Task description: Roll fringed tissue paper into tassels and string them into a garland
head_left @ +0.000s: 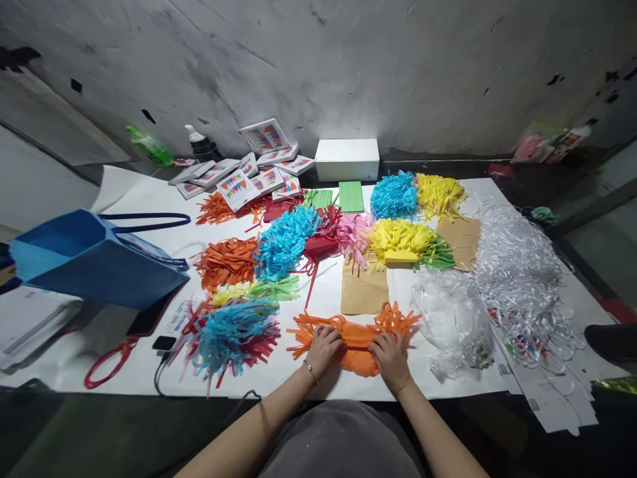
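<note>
A long table spread with white paper [326, 292] stands against a grey wall, with a deep-blue open-topped bag [119, 265] on its left part and a large heap of shiny white plastic strands [520, 272] on its right. Between them are fringed tissue-paper bundles, among them a sky-blue one [286, 242] and a bright-yellow one [403, 239]. At the near edge, directly before the worker, lies a flattened piece of orange tissue paper [359, 364] with shredded ends, its long axis running left to right and a fold crossing its middle. It lies directly under the fingers, the left hand [326, 346] left of centre, the right hand [391, 357] right of it, both about equally near the middle. The fingers of each are close together and curled over the fold; with the thumbs largely hidden, whether they pinch or merely press cannot be told. A thin, silver-coloured bracelet [311, 372] circles the left wrist.
</note>
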Motion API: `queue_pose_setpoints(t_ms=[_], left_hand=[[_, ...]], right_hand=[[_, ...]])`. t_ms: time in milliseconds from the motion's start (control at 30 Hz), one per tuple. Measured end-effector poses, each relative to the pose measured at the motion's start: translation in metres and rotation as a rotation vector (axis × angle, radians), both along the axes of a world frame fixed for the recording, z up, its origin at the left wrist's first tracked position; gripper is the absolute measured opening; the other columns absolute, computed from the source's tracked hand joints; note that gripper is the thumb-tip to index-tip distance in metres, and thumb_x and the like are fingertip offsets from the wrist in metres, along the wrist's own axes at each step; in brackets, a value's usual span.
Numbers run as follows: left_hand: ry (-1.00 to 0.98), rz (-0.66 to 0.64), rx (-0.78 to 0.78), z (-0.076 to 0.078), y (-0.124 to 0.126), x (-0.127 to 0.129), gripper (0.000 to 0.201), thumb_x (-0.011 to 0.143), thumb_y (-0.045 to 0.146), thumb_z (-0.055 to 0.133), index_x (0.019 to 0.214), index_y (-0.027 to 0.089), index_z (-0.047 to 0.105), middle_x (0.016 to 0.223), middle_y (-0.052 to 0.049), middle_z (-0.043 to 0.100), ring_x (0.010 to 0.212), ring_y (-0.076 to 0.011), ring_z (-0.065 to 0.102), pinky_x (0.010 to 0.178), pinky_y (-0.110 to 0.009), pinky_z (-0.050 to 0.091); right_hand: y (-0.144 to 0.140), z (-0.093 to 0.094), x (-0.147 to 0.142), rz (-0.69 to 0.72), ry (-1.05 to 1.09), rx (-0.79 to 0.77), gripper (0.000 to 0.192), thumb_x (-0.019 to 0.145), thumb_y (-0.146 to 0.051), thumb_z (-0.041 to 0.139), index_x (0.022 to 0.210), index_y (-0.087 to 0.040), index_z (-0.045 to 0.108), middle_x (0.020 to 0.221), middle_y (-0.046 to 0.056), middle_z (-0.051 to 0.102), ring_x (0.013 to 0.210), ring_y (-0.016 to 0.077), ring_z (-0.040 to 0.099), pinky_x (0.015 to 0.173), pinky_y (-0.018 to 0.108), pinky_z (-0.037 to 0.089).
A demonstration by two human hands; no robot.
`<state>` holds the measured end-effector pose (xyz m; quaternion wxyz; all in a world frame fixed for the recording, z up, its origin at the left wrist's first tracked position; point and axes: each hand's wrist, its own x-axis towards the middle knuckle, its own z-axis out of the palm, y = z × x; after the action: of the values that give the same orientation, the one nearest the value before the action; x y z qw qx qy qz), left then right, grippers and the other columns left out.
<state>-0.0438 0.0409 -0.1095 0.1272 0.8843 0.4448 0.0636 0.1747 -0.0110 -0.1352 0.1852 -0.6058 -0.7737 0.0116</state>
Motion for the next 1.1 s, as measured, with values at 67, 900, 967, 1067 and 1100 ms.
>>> queue_pose_setpoints(t_ms=[67,900,967,1067,1100], left_hand=[[0.017,0.062,-0.018,0.003,-0.002,0.003,0.015,0.089,0.025,0.053,0.087,0.025,0.068,0.096,-0.001,0.065,0.098,-0.0204,0.050,0.093,-0.041,0.030],[0.023,-0.119,-0.005,0.006,0.013,0.011,0.022,0.091,0.018,0.043,0.093,0.026,0.063,0.097,-0.003,0.064,0.098,-0.0227,0.052,0.104,-0.046,0.023],[0.021,-0.104,-0.015,0.003,0.012,0.010,0.024,0.091,0.017,0.041,0.091,0.027,0.063,0.095,-0.002,0.064,0.097,-0.0223,0.053,0.104,-0.045,0.023],[0.023,-0.066,-0.028,0.000,0.011,0.010,0.024,0.091,0.017,0.042,0.089,0.027,0.064,0.093,-0.002,0.064,0.096,-0.0230,0.054,0.103,-0.045,0.024],[0.024,-0.045,-0.032,0.000,0.011,0.011,0.023,0.091,0.018,0.043,0.089,0.027,0.064,0.093,-0.002,0.064,0.096,-0.0233,0.054,0.102,-0.045,0.024]], right_hand=[[-0.001,-0.002,0.001,0.003,0.033,-0.017,0.017,0.088,-0.024,0.053,0.083,-0.028,0.068,0.085,0.000,0.066,0.090,0.0179,0.054,0.105,0.043,0.016],[0.016,0.019,-0.046,0.041,-0.034,-0.098,0.014,0.088,-0.019,0.051,0.086,-0.025,0.063,0.084,0.003,0.063,0.088,0.0223,0.053,0.099,0.045,0.025],[0.016,0.014,-0.047,0.051,-0.041,-0.096,0.016,0.090,-0.018,0.049,0.086,-0.025,0.063,0.082,0.003,0.062,0.085,0.0215,0.053,0.098,0.043,0.027],[0.014,0.010,-0.037,0.033,-0.059,-0.091,0.016,0.090,-0.019,0.048,0.087,-0.024,0.063,0.084,0.004,0.062,0.086,0.0218,0.053,0.097,0.042,0.028],[0.013,0.009,-0.032,0.015,-0.066,-0.087,0.016,0.090,-0.018,0.048,0.087,-0.024,0.063,0.085,0.004,0.062,0.087,0.0219,0.053,0.096,0.042,0.028]])
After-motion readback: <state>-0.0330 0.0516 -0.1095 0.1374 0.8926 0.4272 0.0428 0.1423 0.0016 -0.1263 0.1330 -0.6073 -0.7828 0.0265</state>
